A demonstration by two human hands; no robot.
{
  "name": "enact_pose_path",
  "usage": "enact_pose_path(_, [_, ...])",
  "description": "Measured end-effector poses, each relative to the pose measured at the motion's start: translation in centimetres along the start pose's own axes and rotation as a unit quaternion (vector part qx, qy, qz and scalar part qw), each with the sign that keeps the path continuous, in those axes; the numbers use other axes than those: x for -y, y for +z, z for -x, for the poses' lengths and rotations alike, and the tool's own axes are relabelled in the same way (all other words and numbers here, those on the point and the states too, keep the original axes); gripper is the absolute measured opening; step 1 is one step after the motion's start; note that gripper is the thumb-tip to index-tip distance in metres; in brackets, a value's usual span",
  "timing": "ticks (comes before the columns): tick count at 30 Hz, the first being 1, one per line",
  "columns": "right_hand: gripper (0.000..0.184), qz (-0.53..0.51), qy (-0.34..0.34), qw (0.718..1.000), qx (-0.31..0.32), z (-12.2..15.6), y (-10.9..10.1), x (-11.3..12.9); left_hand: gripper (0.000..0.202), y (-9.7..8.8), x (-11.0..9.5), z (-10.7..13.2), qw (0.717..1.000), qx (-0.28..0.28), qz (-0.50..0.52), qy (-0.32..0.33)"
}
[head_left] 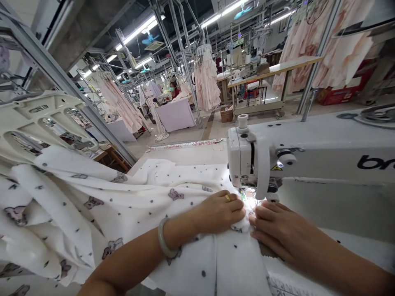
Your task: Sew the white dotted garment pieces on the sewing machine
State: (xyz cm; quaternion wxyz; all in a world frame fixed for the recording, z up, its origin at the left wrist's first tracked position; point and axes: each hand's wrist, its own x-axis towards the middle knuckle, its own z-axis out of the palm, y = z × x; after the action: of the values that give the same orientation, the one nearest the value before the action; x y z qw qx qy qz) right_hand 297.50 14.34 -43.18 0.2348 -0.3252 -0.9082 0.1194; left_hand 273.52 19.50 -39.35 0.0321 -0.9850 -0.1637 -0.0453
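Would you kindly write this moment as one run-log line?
left hand: fingers curled, holding printed white fabric | right hand: close beside left, grip unclear | sewing machine: brightly lit beneath its head

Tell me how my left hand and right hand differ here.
Your left hand wears a gold-colored ring and a pale bracelet at the wrist; your right hand shows neither. The left hand reaches in from the picture's lower left, the right hand from its lower right. Both are close to the sewing machine.
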Motion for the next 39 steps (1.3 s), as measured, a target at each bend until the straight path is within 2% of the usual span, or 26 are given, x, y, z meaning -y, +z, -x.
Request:
enact_pose_path(2, [0.031,-0.003,0.0,1.0,0.01,0.0,0.0,0.1,0.027,-0.7,-0.8,0.0,0.998,0.022,0.029,-0.053])
enact_pose_path(4, [0.03,-0.001,-0.009,1.0,0.003,0.0,0.0,0.1,0.032,-1.3,-1.6,-0.3,0.986,0.023,0.094,-0.133])
enact_pose_path(7, [0.025,0.005,-0.025,0.999,-0.021,0.0,0.0,0.1,0.023,-1.4,-2.4,-0.9,0.956,-0.007,0.178,-0.234])
enact_pose_path(9, [0.024,0.008,-0.029,0.999,-0.023,-0.1,-0.1,0.1,0.014,-0.8,-2.7,-1.2,0.943,-0.043,0.194,-0.267])
enact_pose_path(11, [0.023,0.009,-0.024,1.0,-0.019,-0.1,-0.2,0.3,0.013,0.0,-2.9,-1.2,0.941,-0.085,0.196,-0.262])
enact_pose_path(13, [0.023,0.008,-0.015,1.0,-0.018,-0.2,-0.2,0.5,0.02,0.8,-3.0,-0.9,0.945,-0.114,0.199,-0.236])
enact_pose_path(15, [0.023,0.007,-0.008,1.0,-0.018,-0.2,-0.2,0.8,0.028,1.3,-3.0,-0.5,0.947,-0.129,0.206,-0.211])
enact_pose_path(18, [0.023,-0.005,-0.001,1.0,-0.012,-0.2,-0.1,1.0,0.028,1.2,-2.8,-0.1,0.943,-0.148,0.224,-0.194])
enact_pose_path(20, [0.024,-0.021,0.007,1.0,-0.002,-0.3,-0.1,1.1,0.03,0.8,-2.7,0.0,0.945,-0.135,0.232,-0.185])
enact_pose_path(25, [0.026,-0.061,0.024,0.998,0.022,-0.4,-0.1,1.0,0.036,-0.1,-2.3,0.1,0.968,-0.035,0.205,-0.14])
enact_pose_path(33, [0.03,-0.018,-0.007,1.0,0.02,-0.6,-0.7,0.4,0.043,1.0,-2.8,0.6,0.981,-0.035,0.132,-0.135])
enact_pose_path(36, [0.035,0.038,-0.014,0.999,-0.037,-0.6,-1.2,-0.8,0.049,1.2,-3.0,0.7,0.987,-0.032,0.102,-0.123])
enact_pose_path(39, [0.028,0.081,-0.005,0.991,-0.109,-0.4,-1.2,-1.8,0.052,0.9,-2.9,0.6,0.989,-0.013,0.098,-0.113])
